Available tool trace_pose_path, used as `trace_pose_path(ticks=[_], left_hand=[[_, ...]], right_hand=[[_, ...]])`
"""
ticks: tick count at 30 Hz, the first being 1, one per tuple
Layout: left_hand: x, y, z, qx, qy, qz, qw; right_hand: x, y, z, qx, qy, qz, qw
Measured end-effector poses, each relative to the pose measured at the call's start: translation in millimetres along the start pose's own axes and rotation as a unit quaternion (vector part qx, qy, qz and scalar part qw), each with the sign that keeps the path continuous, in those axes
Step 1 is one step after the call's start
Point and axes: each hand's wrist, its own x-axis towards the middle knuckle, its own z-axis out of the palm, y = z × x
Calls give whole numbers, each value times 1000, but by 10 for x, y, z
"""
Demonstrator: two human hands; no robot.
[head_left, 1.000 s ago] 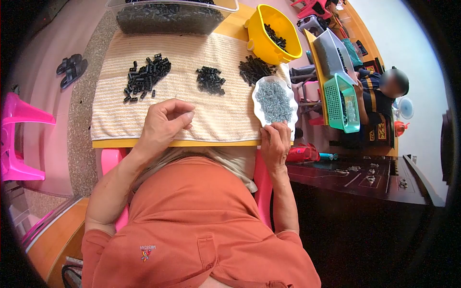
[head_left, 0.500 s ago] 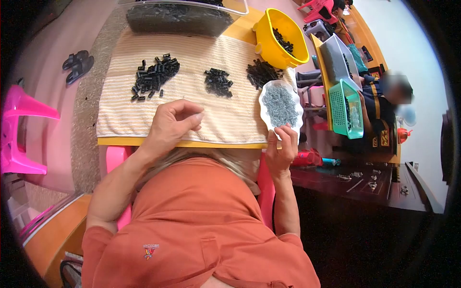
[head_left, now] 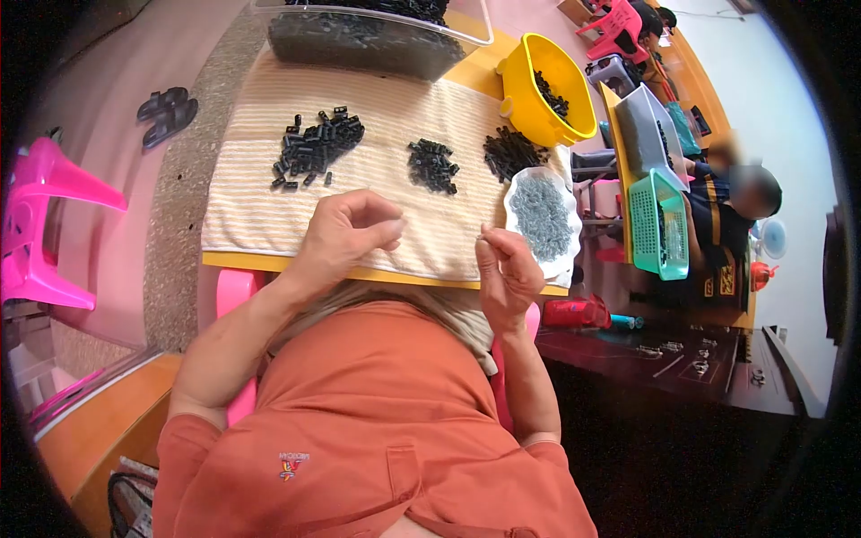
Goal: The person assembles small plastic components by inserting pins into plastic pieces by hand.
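Observation:
My left hand point(head_left: 345, 240) hovers over the near part of the striped towel point(head_left: 247, 215), fingers curled and thumb drawn toward them; whatever is in it is hidden. My right hand point(head_left: 509, 276) is closed in a pinch by the towel's near edge, left of the white scalloped dish point(head_left: 511, 215). What sits between those fingertips is too small to make out. Tiny silvery-grey pieces point(head_left: 543, 217) fill the dish. Black cylindrical parts lie in a larger pile point(head_left: 318, 148) and a smaller pile point(head_left: 432, 166). Slimmer black pieces point(head_left: 514, 152) are heaped behind the dish.
A clear plastic bin point(head_left: 368, 49) of black parts stands at the table's far side, beside a yellow tub point(head_left: 511, 85). To the right, a person in dark clothing point(head_left: 717, 211) sits by a green basket point(head_left: 639, 224). A pink stool point(head_left: 40, 224) and slippers point(head_left: 168, 117) are on the left.
My right hand has left the dish and moved left, its fingers now pinched together. My left hand keeps nearly the same curled pose. The whole view has shifted slightly.

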Motion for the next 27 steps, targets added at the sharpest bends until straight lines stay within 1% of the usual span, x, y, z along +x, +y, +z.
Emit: trace_pose_path(ticks=[1,2,5,9,12,16,18,22,24,27], left_hand=[[-1,0,-3,-2,1,1,1000],[2,-6,-14,2,-4,-2,1000],[9,-21,-42,9,-18,-9,1000],[0,-2,-29,9,-22,-17,1000],[-12,27,-14,2,-39,-20,999],[-29,55,33,-24,-52,-8,998],[-31,40,21,-16,-51,-10,999],[-18,28,-2,38,-50,-3,998],[-26,47,19,12,-62,-17,998],[-35,63,22,0,-70,-27,997]], right_hand=[[10,-1,49,20,-9,-3,1000],[18,-47,95,29,-7,26,999],[58,-119,203,80,-36,39,995],[107,-163,315,159,-61,110,979],[164,-154,394,190,-74,115,972],[222,-178,475,211,-95,94,968],[223,-171,495,214,-110,93,966],[216,-130,482,253,-121,144,949],[219,-117,472,251,-128,170,944],[237,-121,467,240,-144,156,947]])
